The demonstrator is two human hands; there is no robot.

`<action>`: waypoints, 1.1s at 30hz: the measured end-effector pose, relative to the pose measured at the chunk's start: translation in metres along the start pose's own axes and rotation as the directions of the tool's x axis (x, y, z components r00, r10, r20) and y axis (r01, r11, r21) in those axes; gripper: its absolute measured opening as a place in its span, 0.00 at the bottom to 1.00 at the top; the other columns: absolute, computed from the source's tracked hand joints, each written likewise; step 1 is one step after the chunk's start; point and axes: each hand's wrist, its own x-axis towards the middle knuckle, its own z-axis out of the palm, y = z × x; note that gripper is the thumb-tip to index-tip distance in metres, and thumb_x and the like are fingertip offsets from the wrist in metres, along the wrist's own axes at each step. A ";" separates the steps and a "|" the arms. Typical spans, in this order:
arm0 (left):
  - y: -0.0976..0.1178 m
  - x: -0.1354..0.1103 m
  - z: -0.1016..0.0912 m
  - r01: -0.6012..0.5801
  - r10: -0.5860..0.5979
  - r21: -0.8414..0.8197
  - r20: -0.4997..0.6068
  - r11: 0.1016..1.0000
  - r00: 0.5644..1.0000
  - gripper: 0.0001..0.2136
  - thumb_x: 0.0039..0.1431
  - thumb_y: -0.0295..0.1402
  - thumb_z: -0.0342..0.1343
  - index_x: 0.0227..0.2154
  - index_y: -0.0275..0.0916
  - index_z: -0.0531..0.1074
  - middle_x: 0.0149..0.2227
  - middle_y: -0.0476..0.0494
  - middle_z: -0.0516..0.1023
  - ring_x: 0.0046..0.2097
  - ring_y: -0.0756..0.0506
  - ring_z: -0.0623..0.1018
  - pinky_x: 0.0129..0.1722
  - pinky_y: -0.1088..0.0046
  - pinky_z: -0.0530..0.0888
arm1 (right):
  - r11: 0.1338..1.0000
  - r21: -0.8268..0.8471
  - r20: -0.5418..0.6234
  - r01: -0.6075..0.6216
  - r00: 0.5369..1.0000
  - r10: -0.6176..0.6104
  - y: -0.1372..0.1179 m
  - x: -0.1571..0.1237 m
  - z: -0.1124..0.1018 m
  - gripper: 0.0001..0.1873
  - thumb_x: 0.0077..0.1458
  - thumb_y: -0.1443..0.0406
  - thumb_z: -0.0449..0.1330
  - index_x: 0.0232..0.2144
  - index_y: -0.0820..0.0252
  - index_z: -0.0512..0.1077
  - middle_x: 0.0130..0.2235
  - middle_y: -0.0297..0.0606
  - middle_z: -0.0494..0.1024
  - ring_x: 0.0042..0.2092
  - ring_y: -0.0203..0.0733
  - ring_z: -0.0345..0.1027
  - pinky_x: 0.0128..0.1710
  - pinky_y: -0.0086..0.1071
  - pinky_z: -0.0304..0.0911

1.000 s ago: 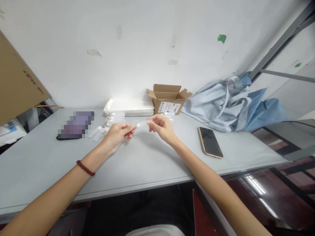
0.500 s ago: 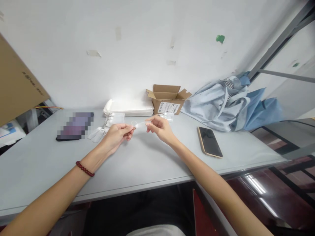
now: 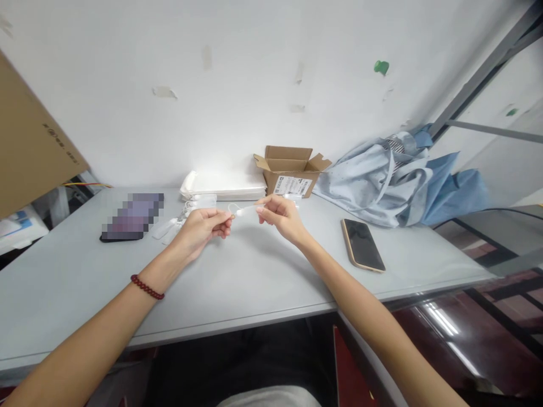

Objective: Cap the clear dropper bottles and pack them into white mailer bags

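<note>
My left hand is closed, fingertips pinching the end of a thin white cord loop; a tiny brownish bit shows at its fingertips, too small to name. The loop joins a narrow translucent white tag, held by its far end in my right hand, between thumb and index finger. Both hands are a little above the grey table. Behind my left hand lie several similar tags with white cords. More tags lie behind my right hand, partly hidden by it.
A stack of white sheets or envelopes and an open cardboard box stand against the wall. One phone lies right; a blurred-out dark device lies left. Blue cloth is heaped at the back right.
My right hand has shifted slightly up and right, and the tag with it. More of the cord loop shows between my hands. The whole view has moved a little.
</note>
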 end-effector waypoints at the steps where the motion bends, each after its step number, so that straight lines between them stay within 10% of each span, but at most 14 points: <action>1: 0.000 0.000 -0.002 0.019 -0.019 -0.002 -0.008 1.000 1.000 0.11 0.50 0.37 0.64 0.27 0.32 0.76 0.28 0.44 0.75 0.27 0.50 0.74 0.28 0.74 0.69 | 1.000 0.009 0.000 0.000 1.000 0.000 0.001 0.000 -0.001 0.15 0.53 0.54 0.62 0.34 0.61 0.71 0.22 0.31 0.73 0.24 0.32 0.59 0.26 0.29 0.55; 14: 0.006 0.001 -0.013 -0.070 0.059 0.275 0.049 0.959 0.997 0.11 0.50 0.41 0.63 0.25 0.36 0.76 0.25 0.47 0.73 0.25 0.52 0.69 0.26 0.76 0.67 | 0.984 -0.174 0.070 0.025 0.997 -0.013 0.005 0.003 -0.003 0.15 0.56 0.55 0.57 0.38 0.61 0.70 0.27 0.35 0.76 0.27 0.34 0.64 0.30 0.29 0.60; 22: 0.028 0.009 -0.090 -0.018 0.108 0.569 -0.124 0.822 0.986 0.11 0.45 0.43 0.65 0.24 0.40 0.79 0.24 0.43 0.74 0.24 0.49 0.65 0.21 0.73 0.61 | 0.704 -0.703 0.043 0.098 0.995 -0.095 0.023 0.010 -0.024 0.11 0.60 0.61 0.53 0.39 0.61 0.70 0.36 0.41 0.76 0.33 0.39 0.66 0.36 0.32 0.59; 33: 0.015 0.017 -0.108 0.091 0.115 0.707 -0.238 0.701 0.964 0.13 0.49 0.43 0.62 0.22 0.36 0.78 0.20 0.47 0.73 0.21 0.51 0.65 0.21 0.73 0.57 | 0.350 -0.926 -0.084 -0.143 0.980 0.179 0.042 0.017 -0.060 0.16 0.59 0.69 0.54 0.49 0.67 0.70 0.50 0.52 0.72 0.54 0.51 0.62 0.50 0.37 0.57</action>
